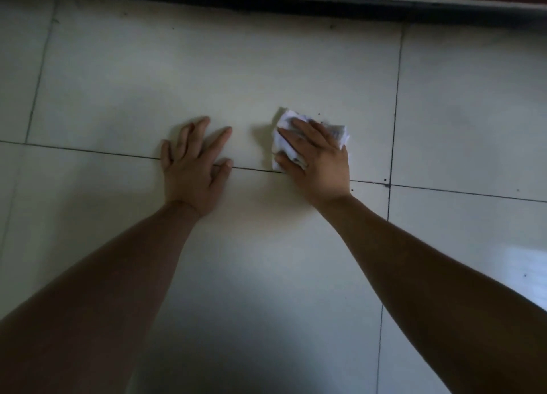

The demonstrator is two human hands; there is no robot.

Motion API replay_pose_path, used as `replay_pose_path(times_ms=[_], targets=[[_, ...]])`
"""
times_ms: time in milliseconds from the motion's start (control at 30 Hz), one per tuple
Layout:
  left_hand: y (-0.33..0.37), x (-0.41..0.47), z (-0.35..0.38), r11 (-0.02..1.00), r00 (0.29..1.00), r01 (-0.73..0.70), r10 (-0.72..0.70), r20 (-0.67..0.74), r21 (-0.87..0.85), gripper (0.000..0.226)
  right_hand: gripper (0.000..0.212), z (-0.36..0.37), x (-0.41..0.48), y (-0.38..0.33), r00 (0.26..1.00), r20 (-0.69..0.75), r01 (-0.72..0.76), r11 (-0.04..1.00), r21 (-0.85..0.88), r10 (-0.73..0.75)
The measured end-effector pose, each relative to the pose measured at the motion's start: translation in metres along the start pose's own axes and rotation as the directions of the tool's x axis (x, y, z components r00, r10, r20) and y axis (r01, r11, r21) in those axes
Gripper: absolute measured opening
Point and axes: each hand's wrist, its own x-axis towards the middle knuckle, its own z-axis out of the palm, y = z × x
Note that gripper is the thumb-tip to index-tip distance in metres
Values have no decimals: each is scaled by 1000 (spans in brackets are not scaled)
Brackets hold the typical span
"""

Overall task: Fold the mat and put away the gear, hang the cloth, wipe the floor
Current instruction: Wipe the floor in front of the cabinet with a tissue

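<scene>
The cloth (339,133) lies directly beneath the right hand (316,159), bunched into a loose white wad on the pale tiled floor (207,68), so no gap is left between the task's thing and the grip. The palm and fingers are laid flat over it, nearly straight and slightly spread, and the wad is pressed down rather than pinched. Whether the thumb is tucked round its near-left edge cannot be told for certain. The left hand (192,168) is planted just to the left, apart from the cloth, its grip open with the fingers splayed on bare tile and nothing held; it is judged to serve as a prop for the body's weight. The wad's long axis is seen to run roughly left to right, crosswise to the right hand's fingers, which are pointed away from the person and slightly leftward, toward the dark base strip (266,5) at the far edge of the floor. No distinct end is shown by the cloth, so no pointing direction can be assigned to it. A grout line (88,151) is seen to run beneath both hands. The floor-wiping step is judged to be in hand, and the coming stroke is expected to be carried by the right arm alone, since the cloth is covered by that hand.
</scene>
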Motion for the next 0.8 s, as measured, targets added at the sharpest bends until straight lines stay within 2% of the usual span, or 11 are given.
replay_pose_path(times_ms=[133, 200, 267, 333, 433, 500, 567, 633, 667, 700, 800], targets=[[5, -3, -4, 1000, 1000, -5, 5, 28, 9, 57, 41, 8, -21, -19, 998, -38, -39, 998, 48, 40], [5, -1, -12, 999, 994, -38, 36, 100, 14, 56, 40, 9, -35, -28, 995, -68, -62, 996, 64, 67], [-5, 2, -27, 992, 960, -123, 123, 252, -15, 56, 38, 5, -41, -44, 976, -119, -165, 975, 147, 183], [-28, -4, -46, 967, 903, -251, 248, 349, -37, 59, 34, 0, -40, -73, 921, -171, -299, 916, 269, 351], [-77, -18, -67, 931, 851, -363, 348, 394, -41, 64, 20, 11, -14, -125, 850, -159, -402, 813, 422, 502], [-113, -19, -70, 938, 859, -347, 320, 400, -5, 68, 16, 32, 6, -155, 839, -107, -429, 769, 474, 534], [-149, -13, -73, 959, 881, -281, 243, 406, 37, 74, 23, 57, 14, -176, 868, -74, -425, 811, 402, 491], [-182, -6, -76, 980, 891, -190, 149, 428, 54, 80, 40, 79, 7, -186, 886, 42, -463, 880, 101, 462], [-195, -6, -76, 989, 890, -137, 101, 444, 48, 82, 48, 88, -2, -190, 871, 79, -485, 874, -22, 485], [-205, -7, -76, 995, 888, -96, 69, 454, 36, 83, 52, 94, -11, -195, 858, 81, -502, 862, -72, 507], [-214, -18, -71, 996, 903, -85, 81, 422, -10, 81, 53, 101, -29, -211, 863, 41, -503, 864, -38, 504]])
